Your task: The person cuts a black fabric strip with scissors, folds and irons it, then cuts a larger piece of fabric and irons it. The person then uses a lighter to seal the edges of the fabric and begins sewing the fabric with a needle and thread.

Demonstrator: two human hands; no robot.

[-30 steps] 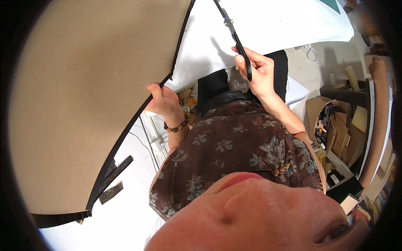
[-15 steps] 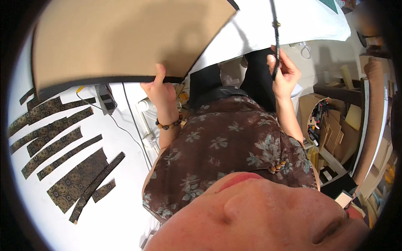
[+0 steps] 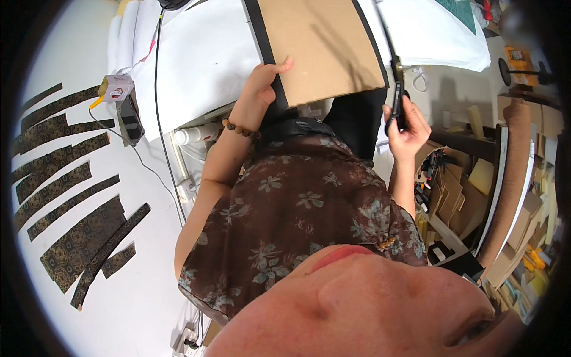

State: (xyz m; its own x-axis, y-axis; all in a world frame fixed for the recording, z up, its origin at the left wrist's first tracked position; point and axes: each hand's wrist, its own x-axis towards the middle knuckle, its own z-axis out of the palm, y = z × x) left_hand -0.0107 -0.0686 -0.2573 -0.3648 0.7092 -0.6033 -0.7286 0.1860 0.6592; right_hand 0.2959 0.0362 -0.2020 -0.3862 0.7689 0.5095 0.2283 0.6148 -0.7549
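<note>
My left hand (image 3: 266,83) is closed on the left edge of a tan board (image 3: 324,50), its thumb lying on the board's face and its fingers hidden behind. Black edging (image 3: 266,44) borders the board on the left and right sides; its near edge tilts above my lap. In my right hand (image 3: 408,128) is a pair of black-handled scissors (image 3: 395,89), blades pointing away from me, just right of the board's right edge. The fingers are wrapped round the handles.
Several dark patterned fabric strips (image 3: 83,238) lie on the white table at left, near a black device (image 3: 129,119) and a cable (image 3: 157,77). A green mat (image 3: 458,13) lies far right. A box of cardboard offcuts (image 3: 449,190) and a brown roll (image 3: 505,190) stand at right.
The board has swung from the left to in front of me and turned, now held by its left side edge. The scissors have come down slightly, beside its right edge.
</note>
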